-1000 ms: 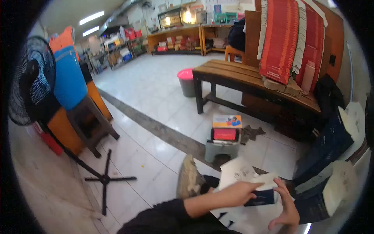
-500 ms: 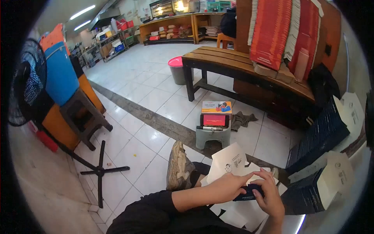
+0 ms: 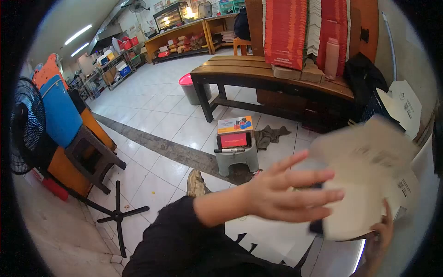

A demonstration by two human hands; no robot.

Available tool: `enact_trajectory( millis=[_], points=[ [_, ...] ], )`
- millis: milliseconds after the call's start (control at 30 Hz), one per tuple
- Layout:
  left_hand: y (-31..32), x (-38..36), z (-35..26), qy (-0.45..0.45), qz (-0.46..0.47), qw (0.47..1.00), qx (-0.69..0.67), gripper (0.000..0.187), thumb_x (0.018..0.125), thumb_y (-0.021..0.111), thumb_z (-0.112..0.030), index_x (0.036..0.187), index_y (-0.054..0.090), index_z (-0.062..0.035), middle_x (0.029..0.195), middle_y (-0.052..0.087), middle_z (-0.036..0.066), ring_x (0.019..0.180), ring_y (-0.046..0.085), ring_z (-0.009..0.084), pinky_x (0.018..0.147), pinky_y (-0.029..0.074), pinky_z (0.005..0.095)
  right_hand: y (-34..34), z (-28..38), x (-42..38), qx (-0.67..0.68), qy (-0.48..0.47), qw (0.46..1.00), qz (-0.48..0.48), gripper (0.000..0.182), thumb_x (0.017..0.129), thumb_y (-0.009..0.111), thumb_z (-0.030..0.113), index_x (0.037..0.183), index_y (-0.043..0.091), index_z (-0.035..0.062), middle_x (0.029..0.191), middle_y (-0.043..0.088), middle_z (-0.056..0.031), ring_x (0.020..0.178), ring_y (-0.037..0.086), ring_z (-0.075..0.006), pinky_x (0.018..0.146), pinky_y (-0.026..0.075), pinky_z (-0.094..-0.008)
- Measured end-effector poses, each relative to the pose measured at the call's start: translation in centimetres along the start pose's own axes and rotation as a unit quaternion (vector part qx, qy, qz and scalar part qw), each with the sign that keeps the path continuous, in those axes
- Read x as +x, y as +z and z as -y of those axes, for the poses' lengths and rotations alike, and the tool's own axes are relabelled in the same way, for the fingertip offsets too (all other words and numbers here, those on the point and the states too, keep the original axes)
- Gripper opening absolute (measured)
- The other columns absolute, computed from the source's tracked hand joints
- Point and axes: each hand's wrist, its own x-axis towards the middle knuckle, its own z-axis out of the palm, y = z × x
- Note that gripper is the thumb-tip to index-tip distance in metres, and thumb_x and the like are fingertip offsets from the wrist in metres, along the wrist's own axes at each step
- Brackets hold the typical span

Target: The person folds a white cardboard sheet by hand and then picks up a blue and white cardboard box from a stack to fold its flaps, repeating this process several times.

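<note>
The paper box (image 3: 355,194) is up to the right of the grey stool (image 3: 240,162), and it is blurry. It looks light and a bit stiff, but its thin flaps could bend or crease if squeezed hard. A good place to hold it is low on the sides, near a fold, with a soft pinch. The right hand (image 3: 382,226) has its fingers bent around the box's low edge, on the side far from the stool. The left hand (image 3: 290,194) is wide open, fingers spread, with nothing in its grip; I can't tell if its tips touch the box. White paper (image 3: 272,237) lies nearer the person than the stool.

Half a second ago, both hands were close together at a small dark blue part, lower down. Now they are apart, and the box is up higher beside the stool.
</note>
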Motion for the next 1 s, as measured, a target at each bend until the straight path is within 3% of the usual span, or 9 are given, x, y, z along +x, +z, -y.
enact_trajectory(
  millis=[100, 200, 267, 533, 633, 700, 800, 933, 1000],
  points=[
    [7.8, 2.3, 1.5, -0.11, -0.188, 0.964, -0.155, 0.031, 0.077, 0.07, -0.01, 0.108, 0.066, -0.0153, 0.127, 0.057, 0.005, 0.124, 0.049, 0.0323, 0.106, 0.036, 0.0528, -3.6, -1.2, -1.0, -0.026, -0.016, 0.979, -0.202, 0.027, 0.099, 0.048, 0.031, 0.108, 0.058, 0.0068, 0.142, 0.042, -0.0236, 0.129, 0.044, -0.0377, 0.101, 0.04, -0.0455],
    [16.7, 3.1, 1.4, -0.072, 0.007, 0.975, -0.212, 0.041, 0.077, 0.071, -0.013, 0.117, 0.061, -0.0125, 0.126, 0.057, 0.012, 0.125, 0.047, 0.0364, 0.104, 0.038, 0.0507, -5.3, -5.9, -2.4, -0.327, -0.178, 0.893, -0.254, 0.023, 0.101, 0.043, 0.019, 0.116, 0.054, 0.005, 0.142, 0.042, -0.0222, 0.129, 0.043, -0.0368, 0.102, 0.039, -0.0445],
    [21.6, 1.8, -0.5, -0.023, 0.094, 0.959, -0.267, 0.045, 0.077, 0.072, -0.017, 0.119, 0.059, -0.0094, 0.125, 0.057, 0.013, 0.124, 0.047, 0.0368, 0.102, 0.04, 0.0492, -5.5, -14.8, -6.1, -0.335, -0.011, 0.901, -0.274, 0.024, 0.099, 0.043, 0.013, 0.118, 0.051, 0.0008, 0.134, 0.047, -0.0208, 0.126, 0.044, -0.0362, 0.103, 0.037, -0.0427],
    [26.9, -1.2, -2.4, -0.035, 0.135, 0.941, -0.309, 0.049, 0.07, 0.076, -0.023, 0.113, 0.059, -0.0049, 0.11, 0.059, 0.014, 0.116, 0.051, 0.0348, 0.097, 0.042, 0.0473, -5.9, -13.5, -6.8, -0.22, 0.052, 0.969, -0.099, 0.027, 0.098, 0.043, 0.012, 0.116, 0.051, -0.0061, 0.116, 0.052, -0.0198, 0.117, 0.047, -0.0348, 0.1, 0.036, -0.0404],
    [26.4, 0.4, -2.2, 0.007, 0.041, 0.965, -0.26, 0.04, 0.068, 0.074, -0.02, 0.101, 0.061, -0.0033, 0.103, 0.058, 0.016, 0.109, 0.053, 0.0367, 0.093, 0.044, 0.0469, -5.1, -9.4, -2.9, -0.158, -0.11, 0.976, -0.104, 0.029, 0.094, 0.057, 0.025, 0.094, 0.063, -0.0032, 0.117, 0.061, -0.023, 0.106, 0.06, -0.0342, 0.093, 0.045, -0.0438],
    [29.1, 0.1, -2.3, 0.055, 0.064, 0.947, -0.31, 0.03, 0.069, 0.072, -0.017, 0.093, 0.061, -0.0024, 0.101, 0.057, 0.017, 0.106, 0.054, 0.0378, 0.091, 0.045, 0.0469, -3.1, -4.5, -0.1, -0.273, -0.162, 0.896, -0.31, 0.041, 0.097, 0.05, 0.035, 0.084, 0.061, -0.0026, 0.079, 0.067, -0.0151, 0.066, 0.061, -0.0282, 0.077, 0.05, -0.0399],
    [31.0, -1.3, -2.3, 0.03, 0.071, 0.938, -0.339, 0.025, 0.07, 0.071, -0.015, 0.09, 0.06, -0.0023, 0.1, 0.057, 0.017, 0.105, 0.054, 0.0377, 0.09, 0.045, 0.0477, -3.0, -12.3, -5.2, -0.268, -0.044, 0.913, -0.304, 0.027, 0.099, 0.045, 0.018, 0.107, 0.051, -0.0063, 0.099, 0.049, -0.0165, 0.097, 0.048, -0.0321, 0.088, 0.039, -0.0392],
    [29.6, -0.5, -2.0, 0.054, -0.003, 0.947, -0.316, 0.026, 0.07, 0.073, -0.016, 0.09, 0.06, -0.0031, 0.095, 0.055, 0.014, 0.096, 0.055, 0.0362, 0.082, 0.046, 0.0462, -3.0, -12.8, -5.4, -0.291, -0.062, 0.897, -0.328, 0.032, 0.1, 0.047, 0.025, 0.101, 0.051, -0.0066, 0.095, 0.051, -0.0167, 0.094, 0.048, -0.0323, 0.088, 0.037, -0.0407],
    [28.7, -0.5, -2.2, -0.021, 0.099, 0.933, -0.346, 0.032, 0.071, 0.074, -0.017, 0.096, 0.057, -0.0045, 0.096, 0.053, 0.013, 0.095, 0.055, 0.0348, 0.083, 0.046, 0.0434, -4.6, -14.1, -6.9, -0.318, -0.025, 0.93, -0.183, 0.033, 0.099, 0.048, 0.026, 0.097, 0.052, -0.0061, 0.097, 0.054, -0.0187, 0.099, 0.052, -0.034, 0.092, 0.038, -0.043]
  ],
)
